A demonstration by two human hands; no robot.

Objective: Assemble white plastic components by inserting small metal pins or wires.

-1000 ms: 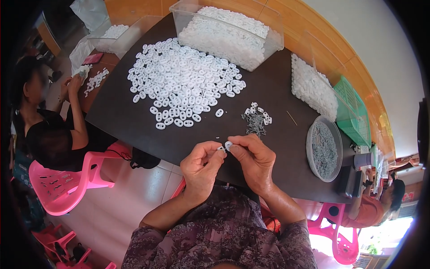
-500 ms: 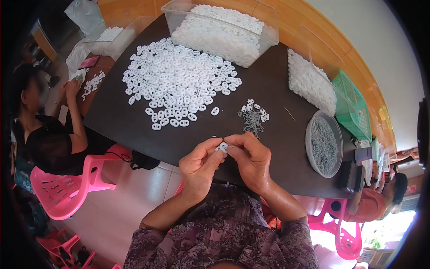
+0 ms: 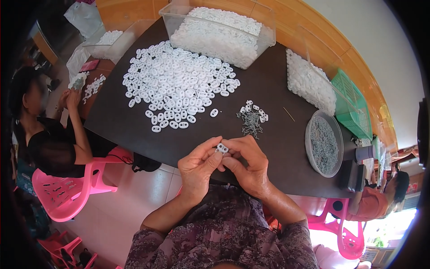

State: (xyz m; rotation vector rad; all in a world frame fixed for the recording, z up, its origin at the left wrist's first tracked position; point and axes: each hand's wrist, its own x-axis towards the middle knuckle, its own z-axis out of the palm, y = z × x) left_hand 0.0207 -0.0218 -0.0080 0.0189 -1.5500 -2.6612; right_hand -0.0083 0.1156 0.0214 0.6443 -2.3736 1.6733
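A small white two-hole plastic piece (image 3: 221, 148) is held up over the near edge of the dark table. My left hand (image 3: 198, 168) pinches it from the left between thumb and fingers. From the other side, my right hand (image 3: 248, 167) has its curled fingers against the piece; its thumb sits just below, and whether it hides a small part cannot be made out. Beyond my hands lies a small heap of grey screws (image 3: 251, 123), with several white pieces (image 3: 257, 109) at its far side. One loose white oval piece (image 3: 214, 113) lies to the left of that heap.
A big pile of white oval pieces (image 3: 174, 76) covers the table's far left. Behind stand clear bins (image 3: 219, 38) of white pieces, a green basket (image 3: 351, 105) and a round tub (image 3: 309, 148) of screws. A thin stick (image 3: 289, 114) lies nearby. Another person (image 3: 53, 130) works at left.
Between my hands the white piece has turned, so both holes now face up. My right thumb has slid lower, away from the piece's face.
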